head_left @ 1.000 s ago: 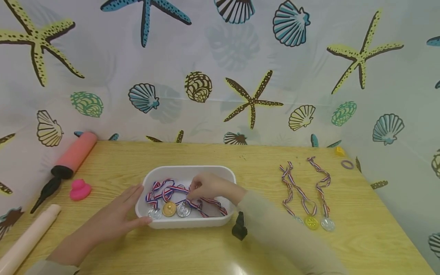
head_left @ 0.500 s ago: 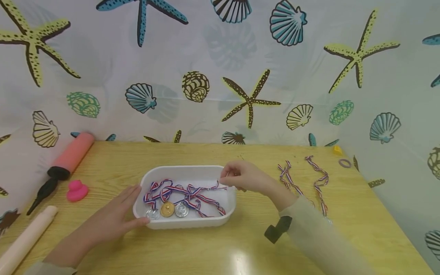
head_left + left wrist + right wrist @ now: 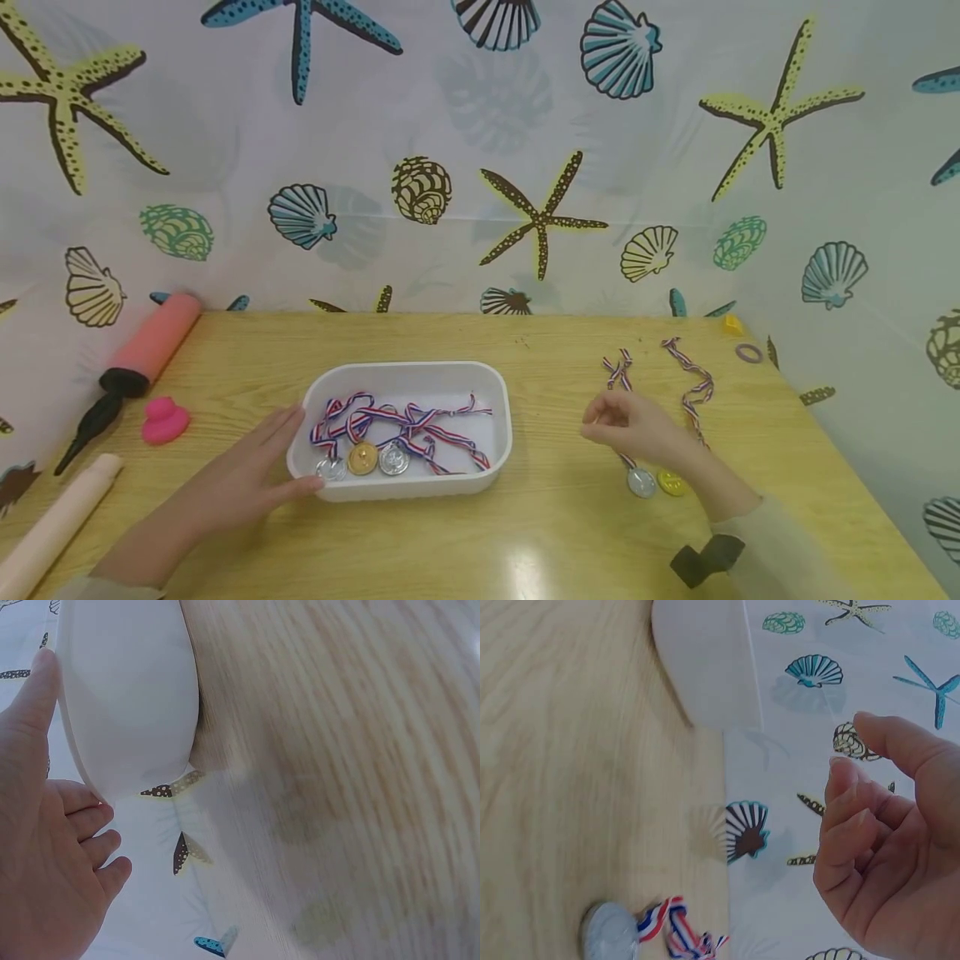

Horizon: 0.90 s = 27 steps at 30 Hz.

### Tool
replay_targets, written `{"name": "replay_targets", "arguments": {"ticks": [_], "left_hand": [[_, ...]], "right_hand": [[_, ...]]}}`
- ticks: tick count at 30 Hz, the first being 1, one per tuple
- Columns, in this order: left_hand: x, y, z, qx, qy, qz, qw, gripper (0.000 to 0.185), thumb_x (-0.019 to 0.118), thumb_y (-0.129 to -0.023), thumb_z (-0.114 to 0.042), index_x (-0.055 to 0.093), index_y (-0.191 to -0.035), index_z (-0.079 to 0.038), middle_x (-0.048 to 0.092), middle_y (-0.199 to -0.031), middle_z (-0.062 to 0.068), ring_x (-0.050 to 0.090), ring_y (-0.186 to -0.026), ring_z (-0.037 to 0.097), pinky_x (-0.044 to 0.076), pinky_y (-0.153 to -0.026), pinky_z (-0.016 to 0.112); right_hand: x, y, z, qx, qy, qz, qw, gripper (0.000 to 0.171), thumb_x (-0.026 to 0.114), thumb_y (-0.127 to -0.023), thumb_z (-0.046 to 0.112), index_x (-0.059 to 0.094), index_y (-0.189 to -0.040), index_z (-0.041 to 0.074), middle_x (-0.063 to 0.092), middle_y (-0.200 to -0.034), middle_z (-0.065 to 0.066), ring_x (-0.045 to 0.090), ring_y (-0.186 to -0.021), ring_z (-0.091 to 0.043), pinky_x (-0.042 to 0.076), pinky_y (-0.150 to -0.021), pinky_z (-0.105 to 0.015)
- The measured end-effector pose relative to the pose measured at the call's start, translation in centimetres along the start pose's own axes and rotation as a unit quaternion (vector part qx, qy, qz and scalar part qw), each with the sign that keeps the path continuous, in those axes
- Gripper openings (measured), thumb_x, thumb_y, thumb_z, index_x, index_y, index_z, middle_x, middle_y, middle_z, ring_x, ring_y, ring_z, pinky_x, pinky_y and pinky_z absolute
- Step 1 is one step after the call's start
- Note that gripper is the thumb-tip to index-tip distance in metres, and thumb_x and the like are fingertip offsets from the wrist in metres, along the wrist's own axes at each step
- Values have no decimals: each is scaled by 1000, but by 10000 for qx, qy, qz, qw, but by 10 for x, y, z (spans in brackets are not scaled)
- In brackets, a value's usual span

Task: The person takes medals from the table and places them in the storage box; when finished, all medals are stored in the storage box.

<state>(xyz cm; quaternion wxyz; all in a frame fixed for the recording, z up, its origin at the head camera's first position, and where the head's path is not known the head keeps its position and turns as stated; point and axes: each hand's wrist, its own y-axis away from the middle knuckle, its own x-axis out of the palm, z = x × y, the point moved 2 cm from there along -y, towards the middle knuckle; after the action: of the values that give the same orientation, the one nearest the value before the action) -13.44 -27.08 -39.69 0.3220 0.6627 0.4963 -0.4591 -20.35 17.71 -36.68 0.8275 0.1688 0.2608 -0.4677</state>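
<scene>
Ribbons (image 3: pixel 617 372) lie partly hidden behind right fingers (image 3: pixel 847 841), narrowly parted; left fingers (image 3: pixel 91 819) touch the tub (image 3: pixel 405 487).

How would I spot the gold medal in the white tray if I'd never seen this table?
On the wooden table, find the white tray that the left hand touches. Along its near inner edge, the gold medal lies between two silver medals; its golden colour sets it apart.

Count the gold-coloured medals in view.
2 visible in the head view: one gold-coloured medal in the white tray, another gold-coloured medal on the table, left of the right forearm. More could be hidden behind that arm.
</scene>
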Motion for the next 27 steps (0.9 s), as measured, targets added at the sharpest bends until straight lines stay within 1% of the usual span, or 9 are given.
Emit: {"name": "replay_targets", "arguments": {"ticks": [1,4,8,10,12,15,19,22,27], "left_hand": [[0,0,0,-1,8,9,10000,90,58,-83,-54,23,-144,2,20,-147,25,19,-131,45,23,-99,61],[0,0,-1,-67,17,70,10000,91,57,-83,-56,22,-144,1,19,-147,24,18,-131,44,23,-99,61],[-1,0,-1,-67,16,71,10000,91,57,-83,-56,22,-144,2,19,-147,24,19,-131,44,23,-99,61],[-1,0,-2,-37,25,44,10000,91,58,-83,-55,23,-144,2,20,-147,24,19,-131,45,23,-99,61],[-1,0,-2,-30,22,46,10000,91,59,-83,-55,22,-144,2,20,-147,24,19,-131,45,23,-99,61],[-1,0,-2,-32,4,46,10000,91,59,-83,-55,23,-144,2,20,-147,24,19,-131,44,23,-99,61],[-1,0,-2,-20,-19,28,10000,91,59,-82,-55,23,-144,2,20,-147,23,19,-131,44,24,-99,61],[-2,1,-2,-31,-4,16,10000,91,59,-82,-55,23,-144,2,20,-147,23,19,-131,44,24,-99,61],[-1,2,-1,-31,11,11,10000,91,59,-82,-55,24,-144,2,21,-146,24,20,-130,44,24,-98,62]], "right_hand": [[-2,5,-6,100,-16,-21,9999,20,65,-87,22,59,-94,4,55,-74,-4,46,-57,-13,41,-48,-24],[-7,19,-24,219,-70,-58,9997,20,65,-86,21,59,-93,3,54,-71,-5,45,-54,-12,41,-46,-23],[-12,33,-45,119,256,-87,9996,20,66,-85,18,60,-92,0,53,-70,-4,46,-58,-13,42,-49,-24],[-13,39,-54,163,468,-84,9987,21,67,-85,18,59,-93,0,52,-72,-3,47,-62,-14,42,-52,-26],[-12,44,-60,309,577,-56,9978,24,69,-83,20,58,-94,2,50,-73,-3,46,-64,-16,42,-53,-27],[-10,50,-66,504,774,-51,9957,26,71,-80,24,57,-94,6,49,-74,-2,46,-66,-16,41,-54,-29],[-9,52,-68,439,1043,-48,9936,29,73,-78,24,57,-96,6,47,-74,-1,45,-66,-15,40,-53,-27],[-8,51,-68,324,1107,7,9933,30,72,-79,21,56,-98,4,45,-72,0,43,-62,-13,38,-50,-25],[-6,49,-70,379,1241,8,9915,30,74,-77,19,56,-96,3,44,-67,1,41,-56,-10,37,-47,-23]]}}
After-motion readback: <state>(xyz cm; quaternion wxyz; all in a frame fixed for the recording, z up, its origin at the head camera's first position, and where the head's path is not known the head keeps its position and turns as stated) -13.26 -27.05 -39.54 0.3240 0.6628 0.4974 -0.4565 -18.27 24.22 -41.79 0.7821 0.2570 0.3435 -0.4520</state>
